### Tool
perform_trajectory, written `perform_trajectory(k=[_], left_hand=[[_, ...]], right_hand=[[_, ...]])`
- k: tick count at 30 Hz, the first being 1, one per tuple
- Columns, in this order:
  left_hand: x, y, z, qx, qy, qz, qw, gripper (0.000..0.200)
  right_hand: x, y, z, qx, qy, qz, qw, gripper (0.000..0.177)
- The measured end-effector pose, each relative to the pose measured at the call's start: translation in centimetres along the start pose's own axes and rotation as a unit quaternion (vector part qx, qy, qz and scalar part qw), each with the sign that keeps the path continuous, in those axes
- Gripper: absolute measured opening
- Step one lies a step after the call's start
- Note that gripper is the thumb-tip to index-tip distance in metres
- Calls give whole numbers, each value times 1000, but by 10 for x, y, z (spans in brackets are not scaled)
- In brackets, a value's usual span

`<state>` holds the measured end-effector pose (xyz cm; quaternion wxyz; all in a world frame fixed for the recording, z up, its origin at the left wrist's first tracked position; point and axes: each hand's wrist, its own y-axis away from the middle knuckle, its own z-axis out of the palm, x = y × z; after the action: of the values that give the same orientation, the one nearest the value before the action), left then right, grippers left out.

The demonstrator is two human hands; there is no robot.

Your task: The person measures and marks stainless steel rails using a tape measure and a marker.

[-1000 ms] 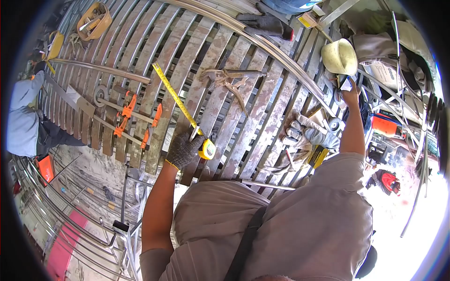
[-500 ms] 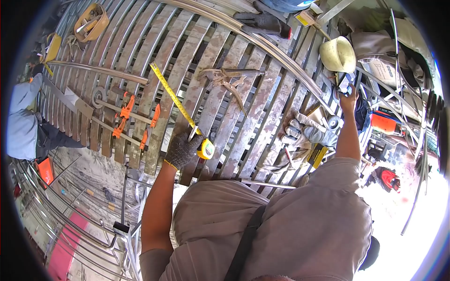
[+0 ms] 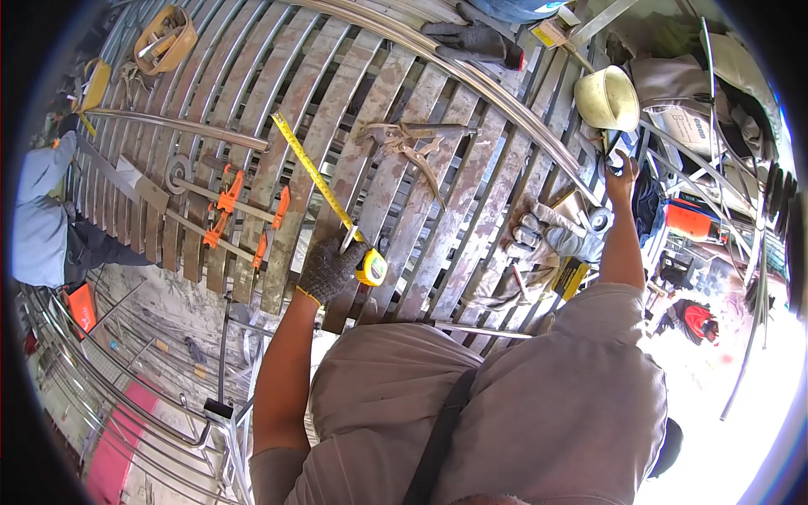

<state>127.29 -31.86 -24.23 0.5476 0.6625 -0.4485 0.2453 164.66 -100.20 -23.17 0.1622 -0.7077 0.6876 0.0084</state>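
Observation:
My left hand (image 3: 333,265), in a dark knit glove, is closed around a yellow tape measure (image 3: 371,268). Its yellow blade (image 3: 311,172) runs out up and left across the slatted metal bench. A short pale stick (image 3: 348,239) pokes out between the gloved fingers. My bare right hand (image 3: 623,174) reaches to the far right, just below a cream pot (image 3: 606,98); its fingers are curved and apart, with nothing plainly between them. Locking clamp pliers (image 3: 412,143) lie on the slats between the two hands.
Orange bar clamps (image 3: 225,202) and a metal tube (image 3: 177,129) lie to the left. Long metal rods (image 3: 471,71) cross the bench's far side. Work gloves (image 3: 539,240) rest near my right arm. Another person (image 3: 44,219) stands at the far left.
My right hand has drawn back slightly and its fingers have spread from the small light-coloured object they were at. My left hand stays with the tape measure, almost unmoved.

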Motion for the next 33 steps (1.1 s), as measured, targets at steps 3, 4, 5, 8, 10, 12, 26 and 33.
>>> perform_trajectory(k=[3, 4, 5, 8, 10, 12, 26, 33], left_hand=[[3, 0, 0, 2, 45, -17, 999, 32], [1, 0, 1, 2, 57, -18, 998, 31], [3, 1, 1, 2, 69, -18, 997, 31], [8, 1, -2, 0, 50, -16, 999, 30], [5, 1, -1, 0, 41, -17, 999, 30], [4, 1, -1, -1, 39, -20, 999, 30], [1, 0, -3, -9, -48, 76, 996, 22], [-4, 0, -2, 6, -77, 125, 989, 19]], right_hand=[[6, -1, -2, -11, -96, 12, 995, 62], [8, 0, 0, -5, -66, -3, 998, 60], [10, 3, 1, 2, -36, -18, 999, 58], [18, 1, 6, 7, 20, -62, 998, 59], [23, -1, 7, 8, 4, -49, 999, 63], [6, -1, 1, 12, -55, 8, 998, 69], [5, 10, -3, 43, -38, 80, 995, 71], [7, 11, -2, 20, -44, 44, 998, 58]])
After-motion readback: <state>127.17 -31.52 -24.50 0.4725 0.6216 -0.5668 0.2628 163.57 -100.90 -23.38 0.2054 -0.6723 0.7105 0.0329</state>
